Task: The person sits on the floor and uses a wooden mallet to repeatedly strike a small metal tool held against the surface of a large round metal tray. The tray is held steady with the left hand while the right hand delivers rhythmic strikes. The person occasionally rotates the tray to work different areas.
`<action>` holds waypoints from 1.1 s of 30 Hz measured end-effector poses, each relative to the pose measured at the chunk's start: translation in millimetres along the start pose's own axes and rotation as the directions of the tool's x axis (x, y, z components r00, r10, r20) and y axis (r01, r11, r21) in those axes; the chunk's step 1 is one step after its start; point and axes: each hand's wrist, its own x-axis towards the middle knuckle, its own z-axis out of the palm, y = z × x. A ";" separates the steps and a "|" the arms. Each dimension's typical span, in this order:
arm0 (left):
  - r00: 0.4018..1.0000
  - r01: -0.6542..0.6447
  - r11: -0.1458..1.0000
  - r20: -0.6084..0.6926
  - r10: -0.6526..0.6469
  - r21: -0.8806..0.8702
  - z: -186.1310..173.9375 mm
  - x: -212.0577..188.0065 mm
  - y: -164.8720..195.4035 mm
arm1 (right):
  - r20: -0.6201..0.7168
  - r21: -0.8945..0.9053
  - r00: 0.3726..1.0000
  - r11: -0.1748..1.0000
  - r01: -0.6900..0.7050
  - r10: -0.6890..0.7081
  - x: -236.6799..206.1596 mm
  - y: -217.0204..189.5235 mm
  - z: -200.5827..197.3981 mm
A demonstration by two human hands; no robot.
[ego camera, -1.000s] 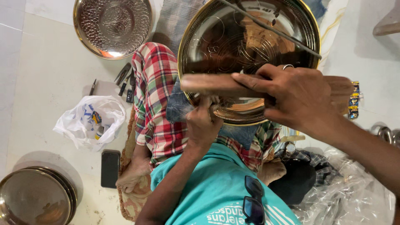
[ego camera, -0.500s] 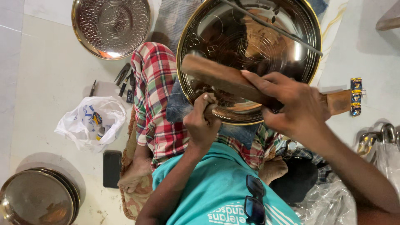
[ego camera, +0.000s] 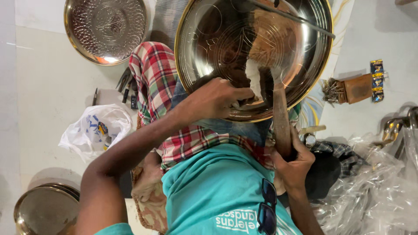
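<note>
Large round polished brass plate with engraved patterns (ego camera: 244, 48) is resting on the lap, directly ahead of both hands; left hand (ego camera: 217, 98) is clenching its grip on the plate's near rim. Right hand (ego camera: 294, 163) is gripping the lower end of a long wooden mallet (ego camera: 281, 117), its long axis pointing up from the grip onto the plate's face, head touching metal just right of the left hand.

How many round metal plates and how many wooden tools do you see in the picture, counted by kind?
Round metal plates: 3, the engraved plate on the lap, the hammered plate at the top left, and the plate at the bottom left.
Wooden mallets: 1, the mallet in the right hand.
Total: 4
</note>
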 end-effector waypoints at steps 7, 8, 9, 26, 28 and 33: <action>0.985 -0.141 0.987 0.090 0.148 -0.075 2.5 12.2 -17.1 | -0.079 -0.072 0.997 0.997 0.003 -0.009 -26.8 14.5 1.0; 0.981 -0.165 0.983 0.090 0.172 -0.080 2.8 13.9 -18.1 | -0.089 -0.091 0.996 0.996 0.014 -0.022 -27.1 13.3 0.7; 0.975 -0.186 0.981 0.112 0.190 -0.048 2.3 16.6 -19.3 | -0.083 -0.095 0.996 0.995 0.019 -0.027 -27.0 11.6 0.6; 0.912 -0.352 0.936 0.215 0.350 -0.032 -2.6 31.1 -17.2 | -0.044 -0.386 0.950 0.882 0.269 -0.309 -13.3 -14.0 5.1; 0.949 -0.248 0.969 0.203 0.240 0.012 2.6 24.6 -17.6 | -0.123 -0.337 0.963 0.923 0.186 -0.239 -9.7 -15.7 2.9; 0.987 0.155 0.983 0.036 -0.159 0.100 15.9 -4.5 -1.3 | 0.072 -0.228 0.985 0.959 0.167 -0.155 7.3 -16.4 -6.8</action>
